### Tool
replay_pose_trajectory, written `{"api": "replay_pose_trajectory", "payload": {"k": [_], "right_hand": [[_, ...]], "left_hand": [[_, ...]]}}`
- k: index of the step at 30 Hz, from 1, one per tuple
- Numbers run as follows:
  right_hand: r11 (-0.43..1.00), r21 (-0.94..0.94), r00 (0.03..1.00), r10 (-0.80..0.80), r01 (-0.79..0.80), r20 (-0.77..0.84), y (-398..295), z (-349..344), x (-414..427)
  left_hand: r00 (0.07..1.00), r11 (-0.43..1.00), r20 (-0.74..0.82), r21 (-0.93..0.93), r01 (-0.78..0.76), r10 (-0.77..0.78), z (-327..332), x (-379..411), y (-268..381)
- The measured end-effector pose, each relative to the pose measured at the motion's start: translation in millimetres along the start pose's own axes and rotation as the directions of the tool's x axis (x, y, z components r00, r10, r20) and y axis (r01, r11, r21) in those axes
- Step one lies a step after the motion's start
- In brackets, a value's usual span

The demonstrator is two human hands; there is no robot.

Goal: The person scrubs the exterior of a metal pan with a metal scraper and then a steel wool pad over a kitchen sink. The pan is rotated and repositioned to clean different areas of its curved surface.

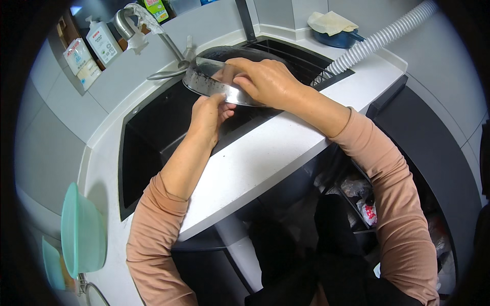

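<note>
A round metal pan or lid (237, 93), shiny at the rim and marked with dark stains, is tilted over the black sink (153, 130). My left hand (210, 116) grips its near lower rim, thumb on the outer side. Against the upper side, my right hand (264, 80) presses a flat, translucent piece (214, 68), perhaps a scraper, between thumb and fingers; its far end lies by the stained wall. Behind, a dark rounded pan surface (245, 52) shows; whether it belongs to the same vessel I cannot tell. The steel faucet (174, 48) rises behind to the left.
A corrugated white hose (379, 40) runs into the sink's right end. On the back right counter sits a blue pot (335, 39) under a cloth (332, 22). A green basin (78, 229) stands at left. Bottles, including a white pump bottle (103, 42), line the ledge. An open drawer (360, 191) holds bags below.
</note>
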State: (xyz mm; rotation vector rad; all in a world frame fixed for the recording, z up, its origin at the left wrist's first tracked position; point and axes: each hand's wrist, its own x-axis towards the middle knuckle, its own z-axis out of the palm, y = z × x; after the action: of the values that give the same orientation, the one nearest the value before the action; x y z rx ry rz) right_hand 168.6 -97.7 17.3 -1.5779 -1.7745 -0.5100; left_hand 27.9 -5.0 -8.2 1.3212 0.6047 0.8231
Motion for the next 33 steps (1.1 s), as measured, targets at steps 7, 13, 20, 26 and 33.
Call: {"api": "replay_pose_trajectory", "payload": {"k": [7, 13, 20, 26, 33], "right_hand": [[0.999, -0.016, 0.998, -0.047, 0.046, -0.032, 1.9, 1.4, 0.9], [0.997, 0.043, 0.997, 0.059, -0.057, -0.043, -2.8, -4.4, 3.5], [1.000, -0.012, 0.999, 0.027, -0.027, -0.027, -4.0, -4.0, 2.3], [1.000, -0.018, 1.000, 0.021, -0.020, 0.013, -2.1, -2.4, -3.5], [0.998, 0.000, 0.998, 0.057, -0.057, -0.021, 1.7, -3.7, -5.5]], "left_hand": [[1.000, 1.000, 0.002, -0.002, 0.006, -0.006, -0.9, 0.5, -0.1], [1.000, 1.000, 0.015, -0.013, -0.002, 0.002, -1.0, 0.4, -0.4], [1.000, 1.000, -0.014, -0.001, 0.013, -0.013, -3.0, 1.3, -0.6], [1.000, 1.000, 0.008, -0.001, 0.009, -0.009, -1.8, 2.2, -1.3], [1.000, 1.000, 0.009, -0.010, 0.002, -0.002, -2.2, 3.8, -2.1]]}}
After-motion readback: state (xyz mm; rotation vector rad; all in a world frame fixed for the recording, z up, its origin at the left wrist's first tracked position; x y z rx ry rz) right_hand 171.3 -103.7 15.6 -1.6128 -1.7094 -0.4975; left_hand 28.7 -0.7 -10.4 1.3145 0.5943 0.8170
